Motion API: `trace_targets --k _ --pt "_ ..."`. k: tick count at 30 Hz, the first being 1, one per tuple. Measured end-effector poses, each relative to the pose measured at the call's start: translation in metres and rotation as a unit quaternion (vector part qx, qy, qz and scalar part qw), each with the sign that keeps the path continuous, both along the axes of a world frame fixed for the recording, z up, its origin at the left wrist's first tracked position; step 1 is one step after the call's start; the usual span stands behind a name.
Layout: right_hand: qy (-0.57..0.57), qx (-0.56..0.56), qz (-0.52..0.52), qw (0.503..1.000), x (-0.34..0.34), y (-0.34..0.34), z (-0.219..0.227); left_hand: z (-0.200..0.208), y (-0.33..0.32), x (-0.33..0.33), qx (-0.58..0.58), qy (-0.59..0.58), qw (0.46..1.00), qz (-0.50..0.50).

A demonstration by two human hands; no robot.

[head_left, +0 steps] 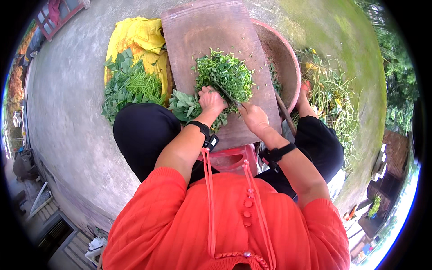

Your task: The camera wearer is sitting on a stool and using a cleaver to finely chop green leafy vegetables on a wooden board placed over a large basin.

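Observation:
A large wooden board (204, 29) lies in front of me with a heap of chopped greens (227, 69) in its middle. My right hand (254, 119) is closed round the handle of a knife (226, 94), whose blade slants up and left into the greens. Just left of the blade, my left hand (212, 100) presses down with curled fingers on a bunch of leafy greens (184, 104). Whole leaves and stems stick out from under that hand and wrist, toward my left knee. The blade's lower edge is hidden among the leaves.
At left, uncut leafy stems (130, 87) lie on a yellow sack (139, 40). A round reddish basin (292, 67) stands partly under the board's right side. Pulled stems (337, 96) litter the ground farther right. A pink plastic stool (231, 160) shows between my knees.

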State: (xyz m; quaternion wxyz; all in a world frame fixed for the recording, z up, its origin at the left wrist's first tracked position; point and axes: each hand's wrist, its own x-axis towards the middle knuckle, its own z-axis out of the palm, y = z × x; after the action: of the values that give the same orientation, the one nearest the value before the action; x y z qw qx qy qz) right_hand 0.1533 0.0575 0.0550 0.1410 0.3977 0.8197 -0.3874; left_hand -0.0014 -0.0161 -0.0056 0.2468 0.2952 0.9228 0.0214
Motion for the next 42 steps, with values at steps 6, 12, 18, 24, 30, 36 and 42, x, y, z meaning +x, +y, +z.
trace_targets --k 6,12,18,24,30,36,42 --pt "-0.037 0.026 -0.007 0.999 0.047 -0.03 0.043 0.03 0.002 0.014 0.019 0.006 0.999 0.05" --pt "-0.079 0.033 0.04 0.996 0.036 -0.024 0.054 0.015 -0.008 0.004 -0.052 0.037 0.998 -0.02" --pt "-0.108 0.027 0.069 0.991 0.006 -0.003 0.045 -0.001 -0.005 0.004 0.019 0.058 0.997 -0.041" --pt "-0.069 0.029 0.085 0.994 -0.027 0.019 -0.015 -0.001 0.001 0.002 0.01 0.018 0.999 -0.049" --pt "-0.081 0.059 0.075 0.992 -0.003 -0.022 0.08 -0.039 -0.011 -0.022 -0.005 -0.017 0.999 -0.033" --pt "-0.11 0.04 0.085 0.989 0.015 -0.011 0.057 -0.003 0.0 -0.002 0.016 0.016 0.999 0.04" --pt "-0.054 0.054 0.017 0.997 -0.036 0.004 -0.022 -0.009 -0.007 -0.004 0.036 0.034 0.997 -0.057"
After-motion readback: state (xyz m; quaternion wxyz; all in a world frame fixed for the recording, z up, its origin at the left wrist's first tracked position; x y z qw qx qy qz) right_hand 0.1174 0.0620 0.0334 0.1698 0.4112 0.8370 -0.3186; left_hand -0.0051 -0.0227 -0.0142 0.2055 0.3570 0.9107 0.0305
